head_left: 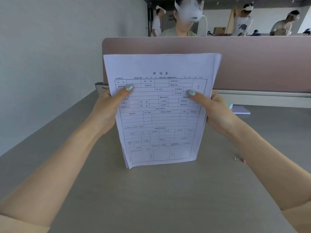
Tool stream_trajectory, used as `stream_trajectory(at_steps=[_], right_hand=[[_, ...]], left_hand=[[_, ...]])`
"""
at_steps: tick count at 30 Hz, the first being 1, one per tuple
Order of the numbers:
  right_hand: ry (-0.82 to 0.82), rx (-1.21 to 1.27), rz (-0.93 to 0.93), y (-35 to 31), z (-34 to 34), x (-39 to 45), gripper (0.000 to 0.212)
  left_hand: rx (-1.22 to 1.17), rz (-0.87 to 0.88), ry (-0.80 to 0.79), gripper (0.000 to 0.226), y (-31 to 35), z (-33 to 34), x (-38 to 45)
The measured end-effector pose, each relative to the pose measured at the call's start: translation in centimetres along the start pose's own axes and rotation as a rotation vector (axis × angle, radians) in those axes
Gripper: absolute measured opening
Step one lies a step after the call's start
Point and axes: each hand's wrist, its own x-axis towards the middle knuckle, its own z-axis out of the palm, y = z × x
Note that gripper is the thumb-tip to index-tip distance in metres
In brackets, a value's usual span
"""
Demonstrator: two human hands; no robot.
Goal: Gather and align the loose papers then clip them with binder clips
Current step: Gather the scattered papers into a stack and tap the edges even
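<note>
A stack of printed form papers (159, 118) stands upright on its bottom edge on the grey desk (151, 199). My left hand (109, 108) grips its left side, thumb on the front sheet. My right hand (217, 110) grips its right side the same way. The sheets' edges are slightly fanned at the top right and bottom left corners. A small binder clip (239, 159) with a pink body lies on the desk, partly hidden behind my right forearm.
A mauve partition (252, 64) runs along the desk's far edge. Another small pile of paper (241, 110) lies by the partition at the right. A grey wall is at the left. Several people stand or sit beyond the partition.
</note>
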Motion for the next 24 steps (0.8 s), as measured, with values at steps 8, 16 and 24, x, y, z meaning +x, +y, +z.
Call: stream_trajectory(at_steps=[8,16,24], right_hand=[[0.024,-0.002,-0.041,-0.3,0.2,0.2,0.013],[-0.030,0.003,-0.062,-1.8,-0.1,0.7,0.020],[-0.148,0.133,-0.089,-4.4,-0.5,1.7,0.028]], left_hand=[[-0.022,0.025,0.015,0.012,0.5,0.4,0.4],[-0.015,0.105,-0.079,0.018,2.8,0.0,1.4],[-0.051,0.094,-0.180,0.033,4.7,0.6,2.1]])
